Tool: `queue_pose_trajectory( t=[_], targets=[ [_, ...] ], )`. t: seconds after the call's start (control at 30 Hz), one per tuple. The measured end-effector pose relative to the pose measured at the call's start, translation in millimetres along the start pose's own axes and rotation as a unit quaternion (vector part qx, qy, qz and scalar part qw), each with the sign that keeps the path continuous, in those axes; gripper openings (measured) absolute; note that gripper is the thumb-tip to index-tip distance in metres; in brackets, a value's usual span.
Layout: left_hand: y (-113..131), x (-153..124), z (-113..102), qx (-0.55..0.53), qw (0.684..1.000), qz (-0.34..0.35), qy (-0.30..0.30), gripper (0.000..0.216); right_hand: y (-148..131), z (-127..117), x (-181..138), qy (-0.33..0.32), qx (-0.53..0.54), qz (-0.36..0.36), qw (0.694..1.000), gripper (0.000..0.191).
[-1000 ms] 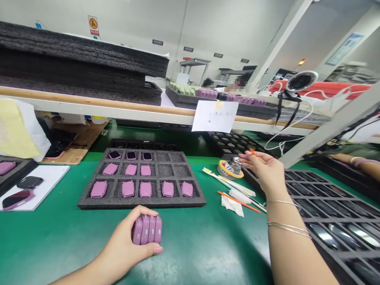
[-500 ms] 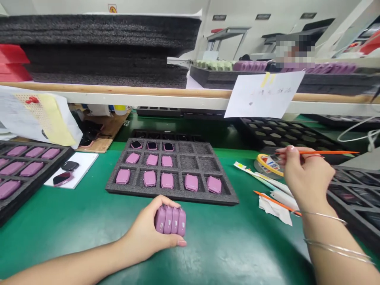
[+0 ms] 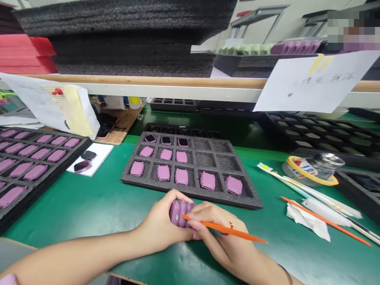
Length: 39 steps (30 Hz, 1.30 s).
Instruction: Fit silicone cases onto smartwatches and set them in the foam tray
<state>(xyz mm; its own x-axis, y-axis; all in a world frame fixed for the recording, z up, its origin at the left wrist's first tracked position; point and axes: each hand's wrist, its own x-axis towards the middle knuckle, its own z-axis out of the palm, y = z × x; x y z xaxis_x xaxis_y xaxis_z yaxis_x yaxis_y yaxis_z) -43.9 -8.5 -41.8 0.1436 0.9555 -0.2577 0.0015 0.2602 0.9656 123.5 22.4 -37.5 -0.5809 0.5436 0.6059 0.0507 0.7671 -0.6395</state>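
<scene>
Several purple watch cases [image 3: 175, 213], stacked side by side, are gripped between the thumb and fingers of my left hand [image 3: 158, 225] above the green bench. My right hand [image 3: 227, 233] pinches an orange pointed stick [image 3: 234, 231], its left tip at the side of the cases, near the small pale slots. The right fingers cover part of the stack, so I cannot tell whether the tip touches. Just beyond my hands lies a black foam tray [image 3: 192, 192] whose compartments hold purple watch cases [image 3: 181, 176], with dark-screened ones in the far row.
At left stands another foam tray [image 3: 18, 204] of purple cases, beside a white pad [image 3: 97, 160] with two watches. To the right are a glass jar [image 3: 326, 164], a second orange stick [image 3: 329, 221], tissue [image 3: 308, 221] and swab-like sticks. A shelf edge [image 3: 178, 89] crosses above.
My right hand has come from the jar at right to the purple cases, carrying the orange stick. My left hand keeps its hold on the stack. The view has shifted left.
</scene>
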Motion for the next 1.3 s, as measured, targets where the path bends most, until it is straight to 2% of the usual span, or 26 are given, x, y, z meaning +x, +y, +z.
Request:
queue_pose_trajectory(
  t=[0.13, 0.33, 0.53, 0.7, 0.83, 1.3],
  targets=[
    [-4.3, 1.6, -0.7, 0.004, 1.000, 0.008, -0.003, 0.050, 0.8, -0.5, 1.6, -0.035, -0.013, -0.001, 0.999, 0.013],
    [-4.3, 0.8, -0.1, 0.015, 1.000, 0.000, -0.005, 0.051, -2.8, 0.6, 3.7, -0.047, -0.035, 0.013, 0.998, 0.016],
    [-0.3, 0.0, -0.7, 0.031, 0.999, -0.014, -0.001, 0.055, 0.3, 0.9, 0.1, -0.021, -0.025, 0.027, 0.999, 0.016],
    [1.9, -0.1, -0.4, 0.022, 1.000, -0.007, -0.010, 0.048, -4.4, -2.8, 4.3, -0.060, -0.046, 0.028, 0.997, 0.016],
    [1.9, -0.1, -0.5, 0.030, 0.999, -0.011, -0.011, 0.048, -6.0, -1.6, 3.3, -0.045, -0.038, 0.025, 0.998, 0.018],
    [1.9, 1.2, 0.3, 0.044, 0.999, -0.011, 0.000, 0.050, -3.4, -3.0, 2.6, -0.059, -0.031, 0.038, 0.997, 0.015]
  ],
)
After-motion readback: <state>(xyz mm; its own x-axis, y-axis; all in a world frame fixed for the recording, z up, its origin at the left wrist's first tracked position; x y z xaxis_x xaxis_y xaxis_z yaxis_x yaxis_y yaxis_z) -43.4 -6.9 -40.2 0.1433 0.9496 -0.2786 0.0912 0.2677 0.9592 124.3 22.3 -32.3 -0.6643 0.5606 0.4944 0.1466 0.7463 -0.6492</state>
